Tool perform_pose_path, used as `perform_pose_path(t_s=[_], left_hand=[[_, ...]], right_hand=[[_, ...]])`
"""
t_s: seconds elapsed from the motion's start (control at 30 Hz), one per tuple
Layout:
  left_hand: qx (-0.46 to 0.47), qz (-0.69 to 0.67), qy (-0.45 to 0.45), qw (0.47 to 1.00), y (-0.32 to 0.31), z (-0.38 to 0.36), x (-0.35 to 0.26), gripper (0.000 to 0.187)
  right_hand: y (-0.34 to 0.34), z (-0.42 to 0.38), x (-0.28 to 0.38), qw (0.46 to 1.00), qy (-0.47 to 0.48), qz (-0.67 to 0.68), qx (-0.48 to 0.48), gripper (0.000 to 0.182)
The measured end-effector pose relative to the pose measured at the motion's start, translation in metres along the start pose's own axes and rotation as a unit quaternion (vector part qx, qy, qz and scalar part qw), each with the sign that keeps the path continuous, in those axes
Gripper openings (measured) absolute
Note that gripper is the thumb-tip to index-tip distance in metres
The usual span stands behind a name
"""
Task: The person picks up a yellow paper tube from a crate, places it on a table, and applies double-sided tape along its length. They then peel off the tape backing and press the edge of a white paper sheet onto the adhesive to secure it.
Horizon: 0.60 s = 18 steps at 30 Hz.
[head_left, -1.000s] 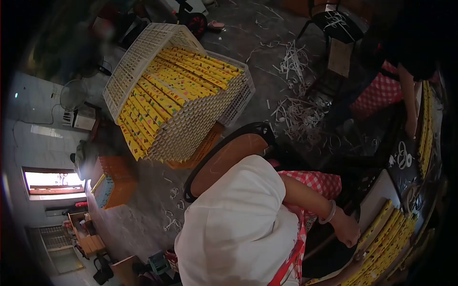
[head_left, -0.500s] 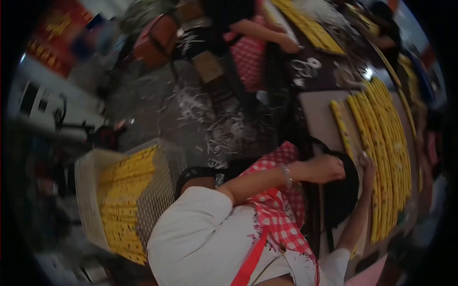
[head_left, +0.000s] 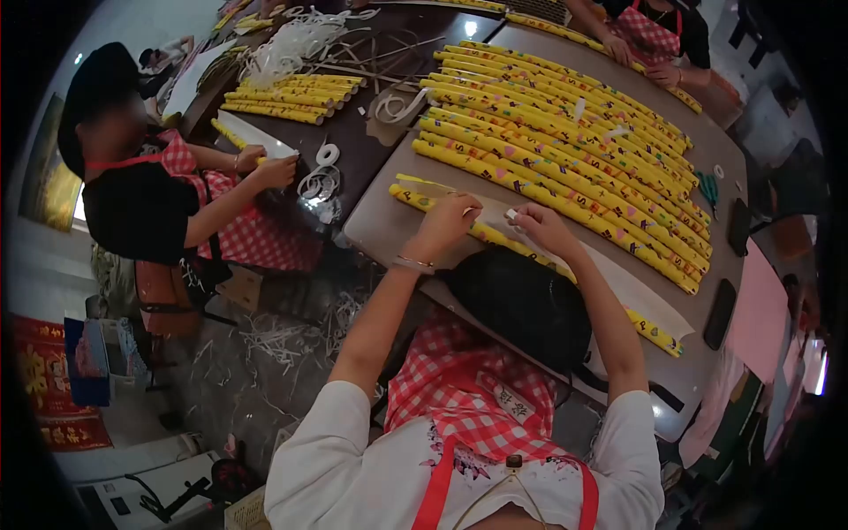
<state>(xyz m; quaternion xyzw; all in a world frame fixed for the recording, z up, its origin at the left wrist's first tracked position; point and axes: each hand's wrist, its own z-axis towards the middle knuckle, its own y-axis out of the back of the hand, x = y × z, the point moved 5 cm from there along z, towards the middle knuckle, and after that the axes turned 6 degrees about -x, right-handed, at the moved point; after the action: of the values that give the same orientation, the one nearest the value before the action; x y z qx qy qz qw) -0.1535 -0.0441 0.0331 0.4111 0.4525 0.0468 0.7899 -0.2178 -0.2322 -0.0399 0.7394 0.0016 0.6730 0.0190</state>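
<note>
Currently, both hands are set on 1 long yellow tube (head_left: 481, 231) lying across the near edge of the counter (head_left: 375, 221), partly on a white paper sheet (head_left: 636, 287). The left hand (head_left: 449, 221) is laid over the tube toward its left end, fingers curled down and pressed onto it, likely to keep it from rolling. The right hand (head_left: 541, 227) is placed just beside it, fingertips drawn together as if pinching a small pale piece at the tube's surface; what that piece is cannot be told. A bracelet (head_left: 412, 262) is worn on the left wrist. A dark round object (head_left: 521, 305) sits between the forearms, below the tube, at the counter's edge.

Beyond the held tube, a wide row of yellow tubes (head_left: 565, 141) is laid side by side, parallel, apparently so they stay sorted and do not roll apart. A smaller bundle of tubes (head_left: 283, 95) is stacked farther left, near loose white strips (head_left: 296, 40) and a tape roll (head_left: 328, 155).

A co-worker in a black top (head_left: 141, 208) is seated at the left, hands closed on another tube end. Another person's hands (head_left: 640, 62) are seen at the far side. Paper scraps (head_left: 283, 331) are strewn on the floor.
</note>
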Motion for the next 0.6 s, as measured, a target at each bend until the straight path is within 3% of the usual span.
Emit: perform_pose_path(t_s=[0.1, 0.23, 0.43, 0.5, 0.6], left_hand=[[0.048, 0.035, -0.031, 0.998, -0.013, 0.024, 0.015, 0.013], [0.090, 0.023, -0.047, 0.995, -0.032, 0.041, 0.041, 0.015], [0.191, -0.159, 0.103, 0.963, -0.046, 0.046, 0.042, 0.020], [0.237, -0.282, 0.147, 0.918, -0.051, 0.044, 0.037, 0.022], [0.228, -0.289, 0.165, 0.915, -0.047, 0.042, 0.027, 0.023]], right_hand=[[0.002, -0.002, 0.013, 0.996, -0.022, -0.084, 0.008, 0.022], [0.002, 0.001, 0.007, 0.998, -0.046, -0.051, -0.003, 0.022], [0.003, 0.003, 0.004, 0.997, -0.072, -0.033, 0.012, 0.022], [0.002, 0.003, 0.005, 0.997, -0.052, -0.053, 0.008, 0.024], [0.000, 0.003, 0.013, 0.995, -0.024, -0.092, -0.010, 0.025]])
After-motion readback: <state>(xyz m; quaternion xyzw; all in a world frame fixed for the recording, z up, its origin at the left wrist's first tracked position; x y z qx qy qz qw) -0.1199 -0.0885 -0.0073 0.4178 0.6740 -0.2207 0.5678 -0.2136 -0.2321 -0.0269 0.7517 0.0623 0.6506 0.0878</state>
